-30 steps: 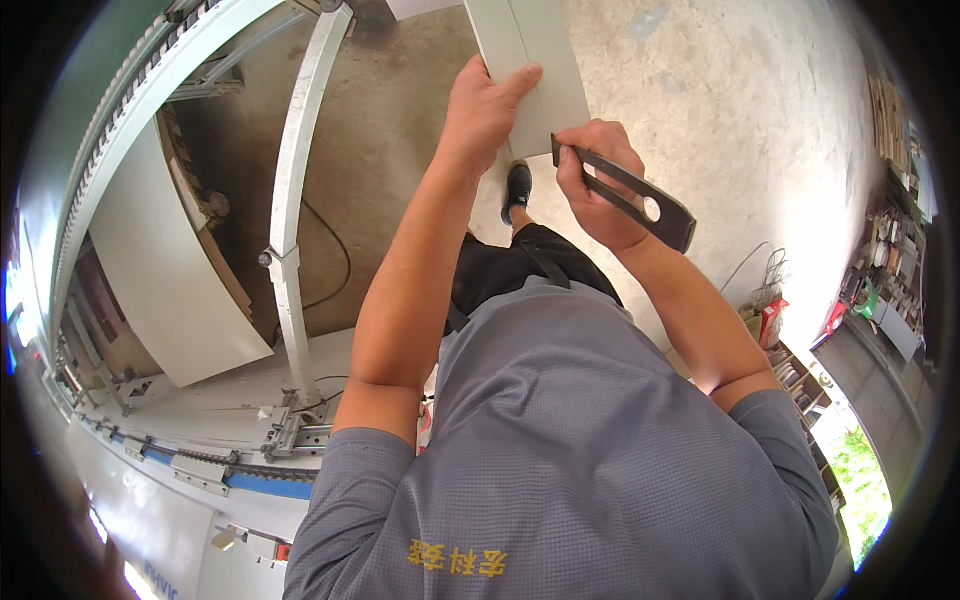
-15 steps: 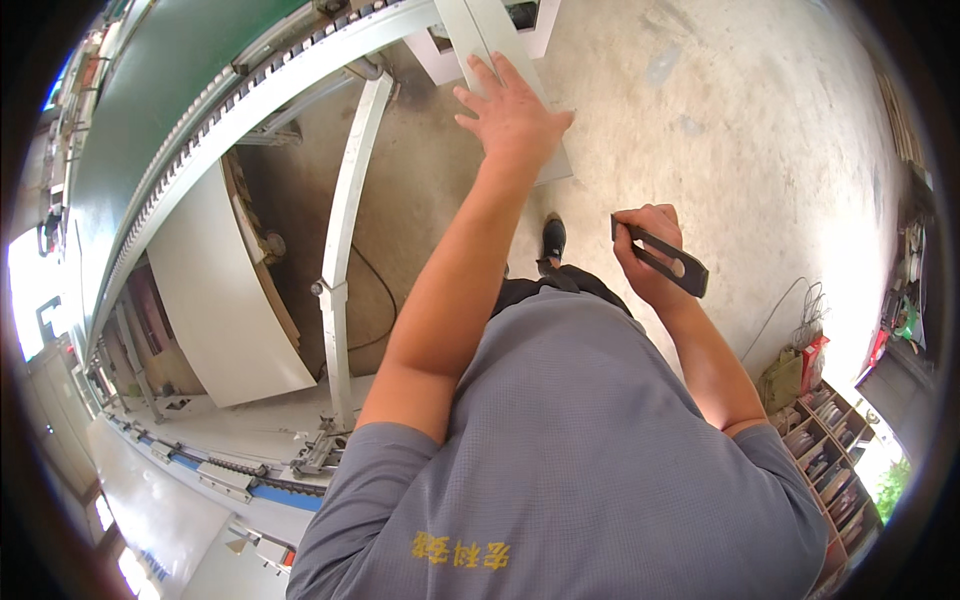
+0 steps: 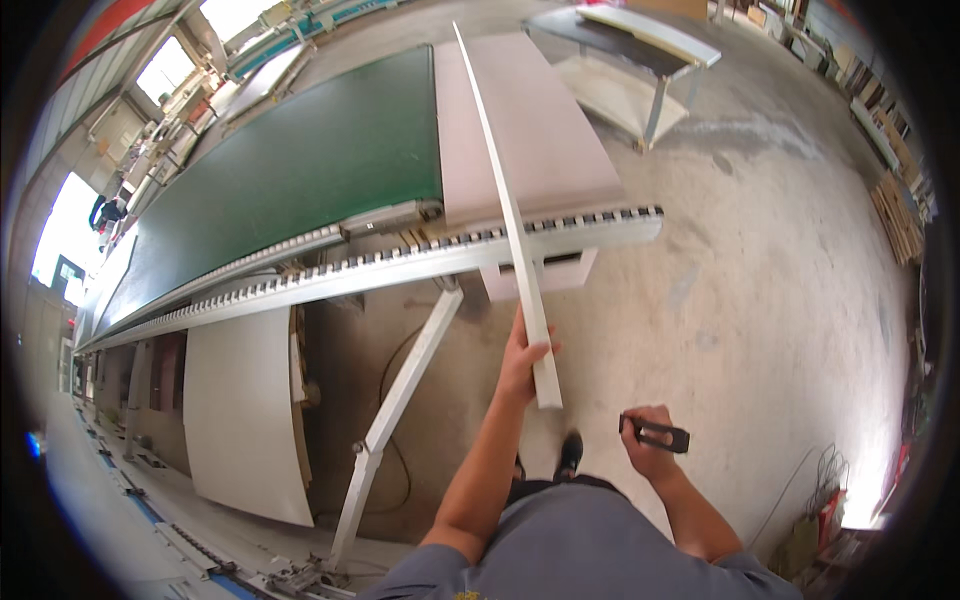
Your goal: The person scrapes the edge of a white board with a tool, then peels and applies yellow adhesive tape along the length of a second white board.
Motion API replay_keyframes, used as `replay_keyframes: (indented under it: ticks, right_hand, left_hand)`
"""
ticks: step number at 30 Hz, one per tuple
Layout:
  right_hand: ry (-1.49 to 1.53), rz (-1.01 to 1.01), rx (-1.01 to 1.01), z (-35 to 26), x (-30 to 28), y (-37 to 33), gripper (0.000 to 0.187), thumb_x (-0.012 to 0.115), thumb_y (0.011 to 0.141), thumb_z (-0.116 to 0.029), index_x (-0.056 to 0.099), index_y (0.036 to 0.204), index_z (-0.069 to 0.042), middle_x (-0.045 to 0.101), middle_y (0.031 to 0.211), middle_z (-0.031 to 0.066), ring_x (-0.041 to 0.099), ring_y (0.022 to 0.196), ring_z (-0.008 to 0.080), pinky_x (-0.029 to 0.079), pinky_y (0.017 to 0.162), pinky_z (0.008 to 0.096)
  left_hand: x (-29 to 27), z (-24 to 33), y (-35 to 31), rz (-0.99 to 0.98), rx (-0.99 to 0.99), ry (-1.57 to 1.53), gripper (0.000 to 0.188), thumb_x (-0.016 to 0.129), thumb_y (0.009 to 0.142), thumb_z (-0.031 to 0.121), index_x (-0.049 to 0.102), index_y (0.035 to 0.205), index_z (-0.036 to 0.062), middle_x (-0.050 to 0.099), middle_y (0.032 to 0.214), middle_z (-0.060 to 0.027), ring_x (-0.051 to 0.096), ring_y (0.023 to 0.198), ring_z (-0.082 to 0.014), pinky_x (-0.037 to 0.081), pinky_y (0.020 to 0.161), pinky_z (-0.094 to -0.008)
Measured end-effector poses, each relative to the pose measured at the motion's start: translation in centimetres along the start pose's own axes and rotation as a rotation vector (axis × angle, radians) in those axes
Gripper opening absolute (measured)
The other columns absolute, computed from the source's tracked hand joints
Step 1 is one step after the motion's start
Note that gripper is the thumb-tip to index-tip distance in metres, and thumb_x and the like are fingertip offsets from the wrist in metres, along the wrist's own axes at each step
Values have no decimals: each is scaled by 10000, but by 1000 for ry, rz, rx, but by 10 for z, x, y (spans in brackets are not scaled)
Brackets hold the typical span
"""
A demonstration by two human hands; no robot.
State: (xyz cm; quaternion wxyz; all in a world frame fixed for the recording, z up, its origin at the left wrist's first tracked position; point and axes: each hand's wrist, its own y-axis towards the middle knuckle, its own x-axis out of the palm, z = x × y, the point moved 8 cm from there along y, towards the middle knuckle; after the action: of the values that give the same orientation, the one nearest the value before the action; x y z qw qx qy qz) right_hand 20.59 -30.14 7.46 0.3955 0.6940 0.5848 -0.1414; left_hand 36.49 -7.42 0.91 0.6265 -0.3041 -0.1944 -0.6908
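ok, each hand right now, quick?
Left hand: closed, holding the long pale strip near its near end.
Right hand: closed, holding the black slotted tool.

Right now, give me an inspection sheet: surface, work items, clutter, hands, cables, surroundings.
Surface: green bed, pale pink panel beside it.
Work items: long white strip crossing the roller rail in view, contact unclear; dark slotted tool.
Clutter: white panel below the rail; stacked boards at far right.
Hands: left hand grips the strip near its closer end; right hand holds the tool.
Cables: dark cable by the white leg.
Surroundings: concrete floor; dark-topped table beyond; bright windows, left.
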Motion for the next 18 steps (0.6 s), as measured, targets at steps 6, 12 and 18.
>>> replay_keyframes:
  ticks: [6,12,18]
  right_hand:
    - [222,-99,23,-27,31,36,65,709,887,-42,713,948,-17,705,865,146,698,768,314,567,698,408]
    - [358,-191,160,-42,78,52,84,688,923,-21,686,1006,-4,697,871,146,687,754,243,556,681,360]
    - [367,-230,154,-67,127,77,112,657,967,-81,665,1060,-19,621,782,58,576,728,128,476,666,306]
  left_hand:
    - [-49,-22,-25,-25,-86,-398,842,679,842,343,384,1542,-19,577,1406,-222,611,1240,-316,528,1057,-429]
    - [-67,-54,-32,-185,-219,-570,855,579,844,477,466,1487,-74,620,1393,-202,657,1195,-302,558,1007,-427]
    - [-105,-25,-20,49,-275,-40,399,642,922,107,595,1297,-22,719,1152,-133,715,1031,-210,585,892,-358]
